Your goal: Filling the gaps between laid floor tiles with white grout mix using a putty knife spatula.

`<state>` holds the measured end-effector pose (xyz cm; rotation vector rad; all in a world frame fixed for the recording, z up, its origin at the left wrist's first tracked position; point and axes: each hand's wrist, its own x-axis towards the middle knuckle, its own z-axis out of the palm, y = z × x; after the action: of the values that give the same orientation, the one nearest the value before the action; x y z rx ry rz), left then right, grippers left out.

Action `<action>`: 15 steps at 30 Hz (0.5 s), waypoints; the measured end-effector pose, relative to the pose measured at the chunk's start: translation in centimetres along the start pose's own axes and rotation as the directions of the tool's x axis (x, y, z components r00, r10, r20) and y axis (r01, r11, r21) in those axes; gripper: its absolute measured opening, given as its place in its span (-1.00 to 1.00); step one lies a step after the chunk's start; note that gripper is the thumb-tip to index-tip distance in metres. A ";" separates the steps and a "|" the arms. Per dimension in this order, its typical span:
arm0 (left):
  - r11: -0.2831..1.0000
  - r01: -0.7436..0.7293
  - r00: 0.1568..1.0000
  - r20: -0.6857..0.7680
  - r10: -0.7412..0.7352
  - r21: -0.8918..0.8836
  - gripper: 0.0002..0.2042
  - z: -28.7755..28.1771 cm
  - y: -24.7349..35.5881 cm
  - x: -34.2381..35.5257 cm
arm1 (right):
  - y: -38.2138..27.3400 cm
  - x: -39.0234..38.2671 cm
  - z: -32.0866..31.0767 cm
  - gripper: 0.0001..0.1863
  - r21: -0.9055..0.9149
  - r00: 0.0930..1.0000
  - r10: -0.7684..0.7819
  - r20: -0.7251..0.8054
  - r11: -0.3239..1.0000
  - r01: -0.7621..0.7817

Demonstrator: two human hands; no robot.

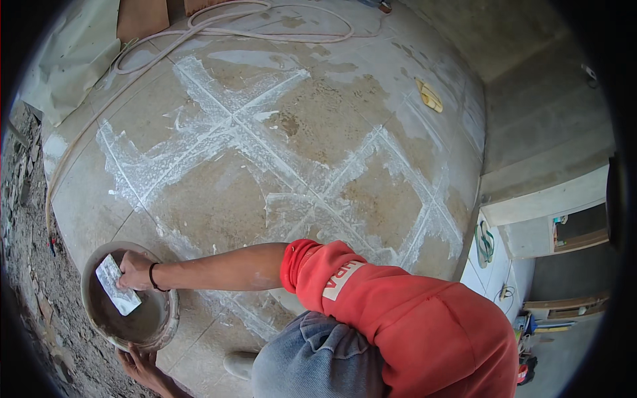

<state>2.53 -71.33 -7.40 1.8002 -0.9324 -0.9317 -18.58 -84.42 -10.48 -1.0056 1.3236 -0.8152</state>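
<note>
The person's bent leg in blue jeans (315, 358) is nearest. Beside it, the right arm, in a red sleeve (411, 305) bunched at the elbow, reaches across to the left, its bare forearm nearly straight and level. The left forearm comes in low at the lower edge; the left hand (141, 368) is loosely curled with its fingers a little apart, at the near outer side of a round tub (174, 318). Whether it grips the tub or only touches it cannot be told. Over the tub, the right hand (135, 270), a dark band (154, 277) at its wrist, is closed on a pale rectangular block (117, 290), fingers and thumb clasping one long side. The block is tilted above murky liquid (142, 324). Beyond spreads a tiled floor (219, 192), white smears (232, 119) along its joints. Farther off lie a yellow object (428, 95) and a looped pale hose (279, 36).
</note>
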 end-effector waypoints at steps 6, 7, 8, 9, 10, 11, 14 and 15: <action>0.998 -0.016 0.998 -0.060 0.012 -0.069 -0.56 -3.1 0.8 -0.7 | -3.9 2.0 -6.0 -0.73 -0.124 0.960 -0.276 -0.049 0.955 0.268; 0.993 0.013 1.000 -0.023 -0.015 -0.115 -0.61 -2.0 0.8 -0.5 | -3.2 2.6 -8.7 -0.71 -0.247 0.932 -0.337 -0.135 0.922 0.297; 0.985 0.019 1.000 -0.001 -0.020 -0.174 -0.66 -0.7 1.1 -0.5 | -2.0 3.5 -11.1 -0.68 -0.300 0.886 -0.424 -0.187 0.883 0.360; 0.986 0.024 1.000 0.007 -0.023 -0.163 -0.70 -1.0 1.3 -0.3 | -2.1 3.5 -11.6 -0.66 -0.326 0.852 -0.465 -0.239 0.865 0.380; 0.990 0.022 1.000 0.014 -0.020 -0.138 -0.70 -1.6 -0.1 0.3 | -2.6 2.9 -12.2 -0.69 -0.428 0.849 -0.463 -0.253 0.841 0.331; 0.985 0.029 1.000 0.009 -0.028 -0.170 -0.72 -0.7 0.5 0.2 | -2.1 2.8 -12.5 -0.71 -0.491 0.831 -0.477 -0.286 0.818 0.301; 0.989 0.030 0.999 -0.033 -0.035 -0.142 -0.74 -2.1 0.6 0.4 | 3.6 5.7 -10.7 -0.73 -0.652 0.813 -0.539 -0.221 0.701 0.289; 0.988 0.025 0.999 -0.041 -0.032 -0.151 -0.75 -2.7 0.3 0.4 | 4.4 5.8 -9.6 -0.73 -0.762 0.791 -0.586 -0.176 0.590 0.268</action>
<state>4.99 -70.79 -6.28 1.7026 -0.7899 -0.9519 -27.89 -89.22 -16.45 -1.9293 1.8609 -0.9384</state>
